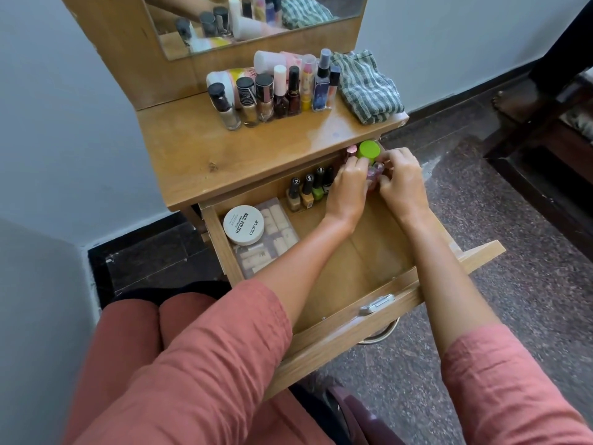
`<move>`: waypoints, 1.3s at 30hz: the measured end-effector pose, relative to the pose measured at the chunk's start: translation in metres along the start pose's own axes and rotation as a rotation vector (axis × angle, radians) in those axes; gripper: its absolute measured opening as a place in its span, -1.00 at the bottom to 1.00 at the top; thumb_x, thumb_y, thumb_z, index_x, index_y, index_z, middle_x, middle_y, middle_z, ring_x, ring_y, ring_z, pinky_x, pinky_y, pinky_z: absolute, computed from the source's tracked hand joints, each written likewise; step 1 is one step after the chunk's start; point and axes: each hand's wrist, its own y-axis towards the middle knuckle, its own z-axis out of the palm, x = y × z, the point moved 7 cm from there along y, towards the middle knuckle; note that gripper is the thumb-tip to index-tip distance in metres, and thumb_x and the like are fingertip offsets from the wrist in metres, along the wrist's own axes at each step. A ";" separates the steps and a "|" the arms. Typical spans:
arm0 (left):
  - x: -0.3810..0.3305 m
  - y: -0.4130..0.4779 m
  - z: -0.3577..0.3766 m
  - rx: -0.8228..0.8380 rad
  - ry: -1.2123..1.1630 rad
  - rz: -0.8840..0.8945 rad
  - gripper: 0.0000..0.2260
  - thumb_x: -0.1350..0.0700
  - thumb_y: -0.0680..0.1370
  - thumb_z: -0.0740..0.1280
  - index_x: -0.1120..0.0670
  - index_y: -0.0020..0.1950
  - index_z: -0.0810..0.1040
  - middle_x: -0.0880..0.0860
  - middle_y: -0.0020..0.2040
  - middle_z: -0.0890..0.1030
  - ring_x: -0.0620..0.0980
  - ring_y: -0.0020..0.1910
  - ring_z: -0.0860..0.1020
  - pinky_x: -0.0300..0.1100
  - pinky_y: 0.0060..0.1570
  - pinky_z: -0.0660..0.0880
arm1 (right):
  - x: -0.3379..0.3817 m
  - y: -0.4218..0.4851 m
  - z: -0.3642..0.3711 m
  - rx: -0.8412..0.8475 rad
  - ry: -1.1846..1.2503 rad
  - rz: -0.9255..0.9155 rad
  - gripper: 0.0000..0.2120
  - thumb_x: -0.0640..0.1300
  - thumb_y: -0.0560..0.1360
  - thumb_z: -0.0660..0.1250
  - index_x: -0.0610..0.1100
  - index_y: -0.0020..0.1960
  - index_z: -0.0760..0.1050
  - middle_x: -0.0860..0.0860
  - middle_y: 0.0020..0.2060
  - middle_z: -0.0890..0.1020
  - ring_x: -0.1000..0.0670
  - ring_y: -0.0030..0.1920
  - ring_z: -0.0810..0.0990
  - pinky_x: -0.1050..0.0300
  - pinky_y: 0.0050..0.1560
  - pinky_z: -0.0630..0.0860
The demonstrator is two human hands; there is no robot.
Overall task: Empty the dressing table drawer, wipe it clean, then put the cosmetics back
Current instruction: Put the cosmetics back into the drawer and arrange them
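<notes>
The wooden drawer (378, 303) is pulled out below the dressing table top (244, 152). Both hands reach into its far right corner. My left hand (348, 184) and my right hand (401, 181) close together around small pink bottles (373, 173), beside a bottle with a lime green cap (369, 150). A row of nail polish bottles (309, 191) stands along the drawer's back wall. A white round nail polish remover tub (244, 225) sits on a clear packet of pads (272, 239) at the drawer's left.
Several cosmetic bottles and tubes (272, 91) stand at the back of the table top, under the mirror (256, 20). A striped green cloth (365, 86) lies at the top's right end. Dark wooden furniture (545, 123) stands on the right; speckled floor lies around it.
</notes>
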 end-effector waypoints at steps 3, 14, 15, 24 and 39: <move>0.000 -0.003 -0.002 -0.007 -0.017 -0.003 -0.75 0.28 0.50 0.31 0.23 0.17 0.48 0.19 0.14 0.52 0.15 0.14 0.50 -0.03 0.05 0.47 | 0.000 -0.002 -0.001 0.005 0.000 0.019 -0.75 -0.39 0.40 0.21 -0.33 0.05 0.50 -0.27 0.04 0.51 -0.25 0.08 0.45 0.03 0.10 0.37; -0.007 -0.011 -0.017 -0.042 -0.054 0.019 -0.79 0.28 0.51 0.29 0.23 0.14 0.51 0.18 0.12 0.54 0.14 0.13 0.52 -0.05 0.03 0.46 | 0.008 -0.010 -0.011 -0.024 0.065 0.059 -0.75 -0.37 0.43 0.23 -0.30 0.09 0.51 -0.25 0.08 0.51 -0.20 0.10 0.49 0.07 0.10 0.41; -0.008 -0.012 -0.020 -0.047 -0.052 0.029 -0.80 0.28 0.52 0.29 0.23 0.14 0.51 0.19 0.12 0.54 0.15 0.13 0.51 -0.04 0.03 0.46 | 0.010 -0.011 -0.013 -0.036 0.062 0.051 -0.75 -0.36 0.43 0.23 -0.31 0.10 0.51 -0.25 0.08 0.52 -0.20 0.10 0.49 0.06 0.11 0.42; -0.012 -0.019 -0.086 -0.280 -0.063 0.134 -0.82 0.21 0.55 0.27 0.18 0.12 0.57 0.11 0.04 0.62 0.01 -0.01 0.58 -0.22 -0.08 0.51 | 0.072 -0.004 -0.033 -0.168 0.222 -0.071 -0.85 -0.36 0.43 0.29 -0.29 -0.04 0.58 -0.18 -0.08 0.62 0.04 -0.12 0.52 0.52 -0.10 0.37; -0.026 0.067 -0.156 -0.329 0.154 0.189 -0.69 0.28 0.55 0.17 0.17 0.29 0.45 0.12 0.26 0.51 0.02 0.27 0.42 -0.18 0.22 0.36 | 0.118 0.077 -0.031 -0.054 0.197 -0.037 -0.62 -0.40 0.45 0.22 -0.25 0.25 0.48 -0.13 0.20 0.52 -0.07 0.16 0.51 0.22 0.22 0.41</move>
